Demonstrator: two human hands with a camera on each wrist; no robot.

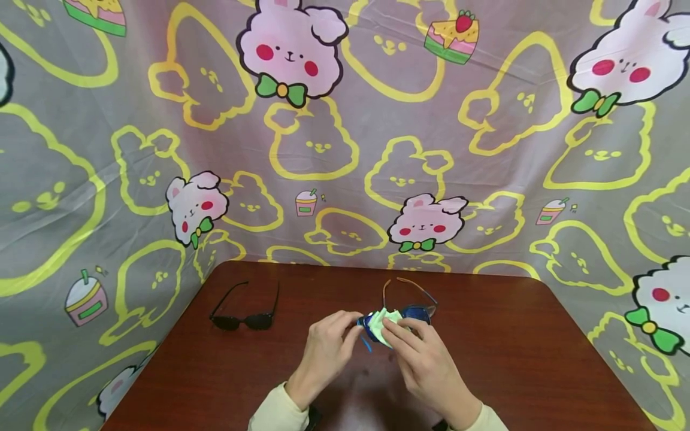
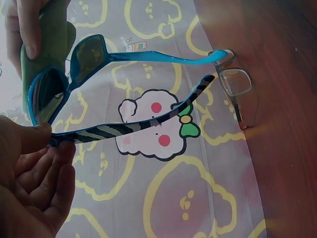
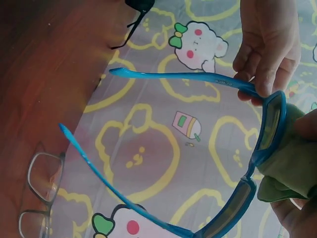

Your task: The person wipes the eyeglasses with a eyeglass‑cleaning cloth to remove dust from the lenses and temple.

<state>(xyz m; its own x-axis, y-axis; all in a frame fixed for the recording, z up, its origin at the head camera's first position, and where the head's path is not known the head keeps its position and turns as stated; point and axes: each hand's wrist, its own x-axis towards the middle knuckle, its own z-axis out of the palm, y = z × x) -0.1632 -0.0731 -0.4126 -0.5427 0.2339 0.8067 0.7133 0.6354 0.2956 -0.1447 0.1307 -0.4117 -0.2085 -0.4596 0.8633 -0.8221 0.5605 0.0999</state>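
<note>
Blue-framed sunglasses (image 2: pixel 89 58) with a striped temple are held up in both hands. My left hand (image 1: pixel 327 347) pinches them at the hinge between thumb and fingers, also plain in the left wrist view, where the hand (image 2: pixel 37 183) is at the lower left. A light green cloth (image 1: pixel 383 328) lies against the lenses, and my right hand (image 1: pixel 428 365) grips it with thumb and fingers. In the right wrist view the cloth (image 3: pixel 292 166) covers the outer side of one lens of the blue glasses (image 3: pixel 270 124), whose temples extend leftwards.
Black sunglasses (image 1: pixel 242 321) lie on the brown table (image 1: pixel 259 371) at the left. Thin-framed glasses (image 3: pixel 46 176) stand on the table beyond my hands, partly hidden by them in the head view. A patterned curtain (image 1: pixel 334 143) surrounds the table's back and sides.
</note>
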